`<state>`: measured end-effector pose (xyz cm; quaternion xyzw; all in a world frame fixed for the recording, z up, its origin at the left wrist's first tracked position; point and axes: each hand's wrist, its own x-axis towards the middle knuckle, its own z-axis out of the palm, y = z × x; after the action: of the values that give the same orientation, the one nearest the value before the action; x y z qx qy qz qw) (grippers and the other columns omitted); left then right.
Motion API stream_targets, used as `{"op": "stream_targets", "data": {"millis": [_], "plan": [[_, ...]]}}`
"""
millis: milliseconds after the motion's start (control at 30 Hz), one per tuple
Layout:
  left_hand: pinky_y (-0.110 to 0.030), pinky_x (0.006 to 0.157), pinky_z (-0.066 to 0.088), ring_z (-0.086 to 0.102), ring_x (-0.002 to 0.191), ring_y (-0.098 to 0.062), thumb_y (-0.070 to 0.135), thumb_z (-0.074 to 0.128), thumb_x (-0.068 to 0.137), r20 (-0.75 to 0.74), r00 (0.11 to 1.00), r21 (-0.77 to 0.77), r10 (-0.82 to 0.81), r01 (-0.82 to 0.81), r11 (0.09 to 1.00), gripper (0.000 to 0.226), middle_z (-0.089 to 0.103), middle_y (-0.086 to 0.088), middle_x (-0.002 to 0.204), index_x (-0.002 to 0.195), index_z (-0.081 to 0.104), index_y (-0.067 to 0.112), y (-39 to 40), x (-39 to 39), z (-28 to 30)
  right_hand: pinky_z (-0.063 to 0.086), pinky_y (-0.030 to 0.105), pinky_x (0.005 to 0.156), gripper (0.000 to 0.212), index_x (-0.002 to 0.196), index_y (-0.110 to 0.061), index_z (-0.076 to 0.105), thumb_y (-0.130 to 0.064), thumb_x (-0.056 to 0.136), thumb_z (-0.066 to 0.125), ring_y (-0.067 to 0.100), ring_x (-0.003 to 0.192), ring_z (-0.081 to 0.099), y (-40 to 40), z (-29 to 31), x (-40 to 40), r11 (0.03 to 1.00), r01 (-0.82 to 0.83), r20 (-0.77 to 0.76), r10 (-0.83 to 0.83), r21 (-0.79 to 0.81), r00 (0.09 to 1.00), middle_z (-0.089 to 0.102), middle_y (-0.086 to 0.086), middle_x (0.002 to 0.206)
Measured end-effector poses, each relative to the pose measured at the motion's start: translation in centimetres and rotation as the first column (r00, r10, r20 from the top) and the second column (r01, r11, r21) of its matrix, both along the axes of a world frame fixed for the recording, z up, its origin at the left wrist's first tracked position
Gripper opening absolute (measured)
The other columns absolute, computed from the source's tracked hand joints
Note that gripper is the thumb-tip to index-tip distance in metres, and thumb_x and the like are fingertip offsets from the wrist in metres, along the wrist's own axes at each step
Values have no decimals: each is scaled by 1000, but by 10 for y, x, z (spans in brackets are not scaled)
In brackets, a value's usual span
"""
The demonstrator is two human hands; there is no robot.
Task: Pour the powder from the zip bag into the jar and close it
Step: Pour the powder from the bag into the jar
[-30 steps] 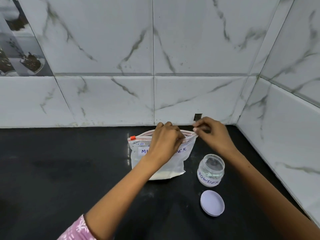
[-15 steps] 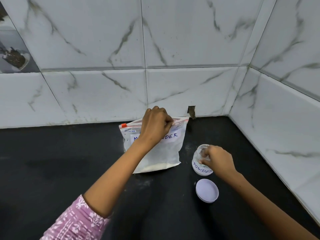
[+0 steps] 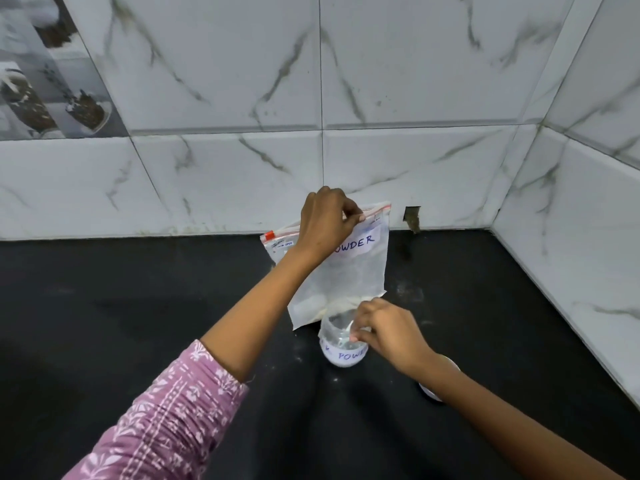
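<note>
A clear zip bag (image 3: 349, 275) with a red seal strip and a label reading "POWDER" stands upright on the black counter (image 3: 138, 323), white powder settled at its bottom. My left hand (image 3: 325, 223) pinches the bag's top edge. A small clear jar (image 3: 341, 348) with a "POWDER" label sits open just in front of the bag. My right hand (image 3: 388, 332) grips the jar's rim from the right. The white lid (image 3: 431, 393) lies on the counter behind my right forearm, mostly hidden.
White marble-pattern tiled walls (image 3: 415, 150) meet in a corner at the right, close behind the bag. A small dark notch (image 3: 412, 218) shows in the wall base right of the bag. Faint powder specks dot the counter near the jar.
My right hand left the bag's top, took hold of the jar and slid it left, up against the front of the bag. My left hand still holds the bag's top.
</note>
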<state>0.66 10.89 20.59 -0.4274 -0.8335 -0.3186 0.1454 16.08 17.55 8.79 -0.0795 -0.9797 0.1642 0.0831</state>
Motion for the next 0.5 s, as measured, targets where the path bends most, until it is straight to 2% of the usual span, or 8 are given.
{"op": "stream_targets", "data": {"millis": [67,200,300,400,500], "plan": [[-28,70,34,60,85,-24,21,69,84,16,1000,26,0,-1,1000,12,74,-4,85,88,79,15,0,1,1,48,31,79,17,96,-22,71,-34,88,61,10,103,54,-14,-5,-11,998,-66,-9,66,20,998,63,-10,106],[-24,65,33,62,82,-21,21,68,84,64,998,29,15,-16,999,13,72,-2,85,88,78,15,3,5,3,37,19,72,17,97,-19,73,-28,89,61,9,101,53,-26,-11,-25,993,-114,-44,113,-34,993,63,-10,105],[-22,59,33,64,80,-20,19,67,83,100,995,7,15,-16,1000,12,74,-1,85,85,78,14,9,9,7,44,22,76,24,107,-21,70,-30,86,64,10,107,53,-24,-13,-26,992,-123,-65,123,11,990,61,-10,115],[-23,61,36,66,77,-22,16,68,81,105,994,-23,12,-10,1000,11,75,-5,80,80,78,12,19,14,14,50,24,75,38,107,-22,69,-47,77,70,7,105,56,-20,-10,-20,999,5,-187,-15,-54,982,61,-10,114],[-26,59,42,66,76,-25,8,65,78,142,990,-27,9,-5,1000,12,75,-9,77,77,77,8,35,20,23,53,25,68,45,101,-23,67,-55,69,74,6,94,60,-15,1,-18,965,172,-371,-236,-197,898,61,-11,108]]}}
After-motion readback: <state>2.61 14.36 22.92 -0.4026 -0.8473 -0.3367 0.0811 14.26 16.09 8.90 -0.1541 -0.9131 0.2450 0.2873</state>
